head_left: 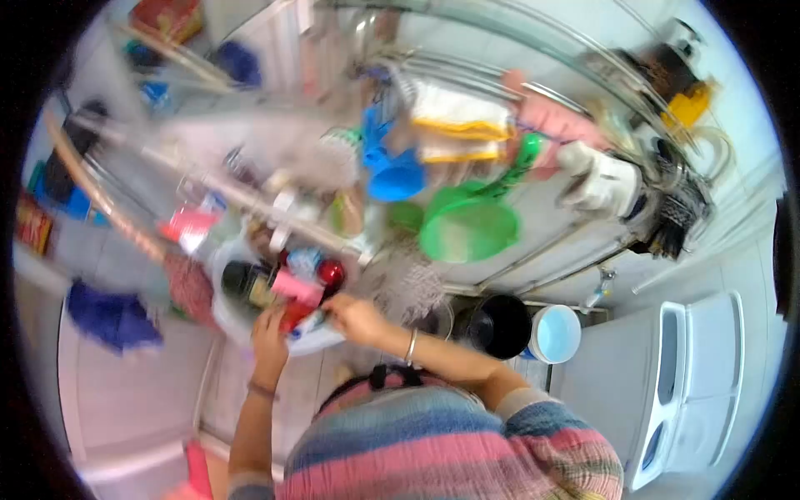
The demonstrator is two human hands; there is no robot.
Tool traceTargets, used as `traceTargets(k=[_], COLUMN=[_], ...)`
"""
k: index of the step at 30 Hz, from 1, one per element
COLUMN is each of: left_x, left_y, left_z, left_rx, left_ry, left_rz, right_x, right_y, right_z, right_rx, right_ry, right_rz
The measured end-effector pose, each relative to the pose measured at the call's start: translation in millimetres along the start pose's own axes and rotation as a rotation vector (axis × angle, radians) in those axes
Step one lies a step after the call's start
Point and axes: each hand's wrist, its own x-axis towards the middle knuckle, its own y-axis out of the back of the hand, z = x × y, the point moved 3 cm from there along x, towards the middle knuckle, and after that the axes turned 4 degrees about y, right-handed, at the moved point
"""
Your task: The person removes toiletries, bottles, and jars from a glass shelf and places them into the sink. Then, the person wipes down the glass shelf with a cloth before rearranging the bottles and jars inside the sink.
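My left hand (268, 332) is at the front rim of a white basin (227, 310) full of bottles and packets. Its fingers are bent together beside a red item (293, 315); blur hides what they grip. Across from it, my right hand (354, 320) has its fingers pinched at the basin's right side, close to a small white-and-blue item (308, 324). What lies in that pinch I cannot make out. Between and beyond my hands are a pink item (297, 287), a shiny red round item (332, 273) and a dark bottle (239, 282).
A green dipper (467, 229) and a blue container (396, 177) hang ahead beneath a glass shelf. On the floor to the right stand a black bucket (500, 325), a white bucket (556, 333) with pale blue inside, and a white appliance (617, 375). Purple cloth (112, 317) hangs at left.
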Motion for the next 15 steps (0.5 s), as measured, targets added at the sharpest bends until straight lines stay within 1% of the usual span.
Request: traceTargets(k=[1, 2, 3, 4, 5, 6, 7, 8, 9, 10, 11, 12, 13, 14, 15], left_x=[6.7, 12.7, 21.1, 30.6, 44.3, 58.9, 76.8, 92.6, 108.9, 124.6, 138.8, 154.4, 169.6, 184.4, 198.6], left_y=[6.5, 19.1, 33.6, 40.0, 54.1, 70.1, 86.4, 102.2, 122.3, 137.8, 151.5, 161.1, 169.1, 178.0, 186.0], left_z=[8.0, 18.0, 35.9, 46.3, 73.2, 101.5, 131.4, 161.0, 195.2, 221.6, 246.8, 271.9, 297.7, 325.9, 354.4], left_rx=[-0.011, -0.002, 0.011, 0.086, 0.041, 0.007, -0.027, -0.018, -0.045, -0.078, -0.11, -0.142, -0.173, -0.23, -0.286], left_ry=[0.027, -0.034, -0.049, -0.152, -0.274, -0.329, -0.384, -0.507, -0.589, -0.673, -0.757, -0.775, -0.791, -0.817, -0.842], left_rz=[-0.035, -0.009, -0.037, 0.021, 0.102, 0.122, 0.143, 0.224, 0.272, 0.311, 0.349, 0.344, 0.344, 0.35, 0.356], right_x=[1.5, 0.1, -2.5, -3.6, -7.5, -11.6, -16.4, -24.6, -35.8, -45.3, -59.3, -70.1, -75.9, -82.3, -86.4], right_y=[29.7, 53.6, 86.3, 124.3, 160.8, 198.8, 236.5, 280.6, 318.1, 352.8, 382.1, 416.8, 443.3, 471.8, 497.7], right_z=[-8.0, -10.2, -17.4, -24.9, -35.0, -46.2, -57.0, -78.0, -91.9, -105.1, -113.9, -109.9, -114.4, -109.8, -102.9], right_rx=[0.085, 0.092, 0.093, 0.064, 0.044, 0.005, -0.041, -0.181, -0.328, -0.379, -0.487, -0.579, -0.504, -0.539, -0.508], right_ry=[-0.003, -0.024, -0.024, 0.011, 0.05, 0.136, 0.171, 0.261, 0.289, 0.322, 0.28, 0.328, 0.335, 0.297, 0.231], right_rz=[0.053, 0.111, 0.19, 0.289, 0.374, 0.497, 0.588, 0.683, 0.789, 0.894, 0.992, 1.104, 1.245, 1.3, 1.341])
